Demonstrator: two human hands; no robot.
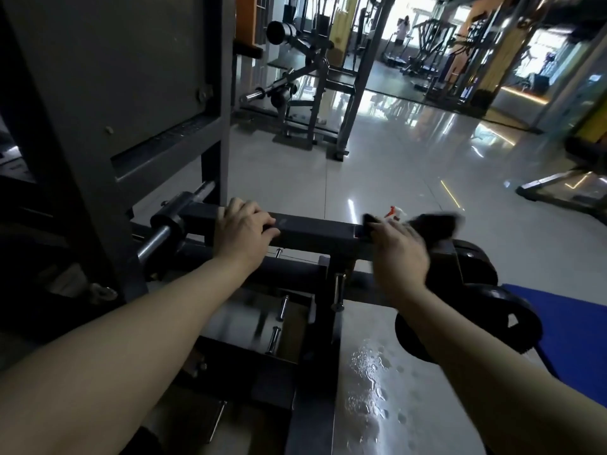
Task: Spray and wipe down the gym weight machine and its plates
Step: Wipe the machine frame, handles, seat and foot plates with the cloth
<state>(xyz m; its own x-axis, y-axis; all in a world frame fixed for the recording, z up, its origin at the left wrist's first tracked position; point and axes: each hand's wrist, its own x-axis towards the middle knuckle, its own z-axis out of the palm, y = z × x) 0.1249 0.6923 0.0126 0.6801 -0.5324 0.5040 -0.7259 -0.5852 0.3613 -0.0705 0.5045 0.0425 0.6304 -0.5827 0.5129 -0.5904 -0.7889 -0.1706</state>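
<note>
here left hand (pixel 244 229) grips bar (pixel 315 229), right hand (pixel 399 254) holds cloth (pixel 440 224); marking (pixel 284 221) unreadable.

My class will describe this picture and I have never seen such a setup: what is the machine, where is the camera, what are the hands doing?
One picture, from a camera worn on a person's head, looking forward and down; the bare arms are that person's own. The dark frame is a gym weight machine; its bar runs across the middle. The left hand curls over the bar. The right hand holds a dark cloth against the bar's right end. Black plates sit to its right. The red and white top of a spray bottle shows behind the bar. The floor below is wet in patches.
</note>
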